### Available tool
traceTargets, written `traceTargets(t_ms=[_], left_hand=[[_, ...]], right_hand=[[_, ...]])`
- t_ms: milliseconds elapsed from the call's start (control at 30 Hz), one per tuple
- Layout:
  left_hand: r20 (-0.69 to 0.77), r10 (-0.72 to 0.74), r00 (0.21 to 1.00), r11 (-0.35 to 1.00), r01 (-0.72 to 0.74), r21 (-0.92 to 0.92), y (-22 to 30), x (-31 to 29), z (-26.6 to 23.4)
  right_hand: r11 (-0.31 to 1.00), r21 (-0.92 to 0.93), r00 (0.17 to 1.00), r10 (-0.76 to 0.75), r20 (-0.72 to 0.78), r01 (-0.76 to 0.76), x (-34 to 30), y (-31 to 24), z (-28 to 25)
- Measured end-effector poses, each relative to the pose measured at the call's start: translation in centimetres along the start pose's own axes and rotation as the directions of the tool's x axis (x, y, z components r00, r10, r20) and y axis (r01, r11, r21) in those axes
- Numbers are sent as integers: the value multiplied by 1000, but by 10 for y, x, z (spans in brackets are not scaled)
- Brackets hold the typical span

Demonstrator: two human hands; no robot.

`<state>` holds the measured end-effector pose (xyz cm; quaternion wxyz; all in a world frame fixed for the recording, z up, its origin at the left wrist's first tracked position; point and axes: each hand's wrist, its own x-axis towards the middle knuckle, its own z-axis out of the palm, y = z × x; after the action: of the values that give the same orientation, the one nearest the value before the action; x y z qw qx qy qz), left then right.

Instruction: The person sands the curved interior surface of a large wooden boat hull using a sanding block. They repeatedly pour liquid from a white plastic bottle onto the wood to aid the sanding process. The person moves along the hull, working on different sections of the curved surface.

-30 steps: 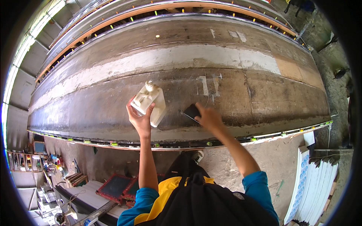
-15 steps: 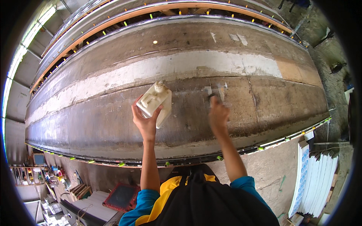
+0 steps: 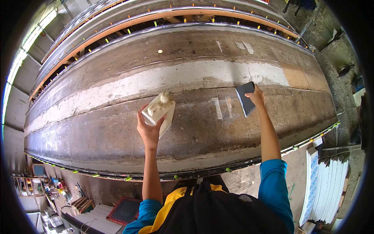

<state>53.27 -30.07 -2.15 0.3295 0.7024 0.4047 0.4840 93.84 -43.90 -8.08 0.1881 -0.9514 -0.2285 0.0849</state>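
A cream plastic jug with a capped neck is in my left hand, tilted over the middle of a long, worn brown table. Thumb and fingers wrap round its body near the handle. Off to the right, my right hand pinches the far edge of a flat, dark grey rectangular pad with a pale edge along its left side. The pad is just above or on the tabletop; I cannot tell which. Some whitish patches mark the surface between the two hands.
A whitish strip runs lengthwise along the table. Green and yellow pegs line its near and far edges. Beyond lies another long table with an orange rail. White panels lean at the lower right. A red-framed dark screen lies behind, lower left.
My right hand has swung right and slightly away from me, and the dark pad now shows its flat face. The left hand and jug have shifted slightly nearer.
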Motion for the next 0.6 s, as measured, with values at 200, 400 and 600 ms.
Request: traceTargets(t_ms=[200,400,600], left_hand=[[-73,-7,997,998,11,62,0,-3,2],[-110,-12,994,994,24,110,11,2,10],[-169,-3,986,988,29,152,16,-7,-7]], right_hand=[[811,-567,927,-312,-208,145,-44,-50,63],[770,-214,757,-634,-159,601,-85,-136,98],[894,-326,921,-366,-137,307,-48,-104,42]])
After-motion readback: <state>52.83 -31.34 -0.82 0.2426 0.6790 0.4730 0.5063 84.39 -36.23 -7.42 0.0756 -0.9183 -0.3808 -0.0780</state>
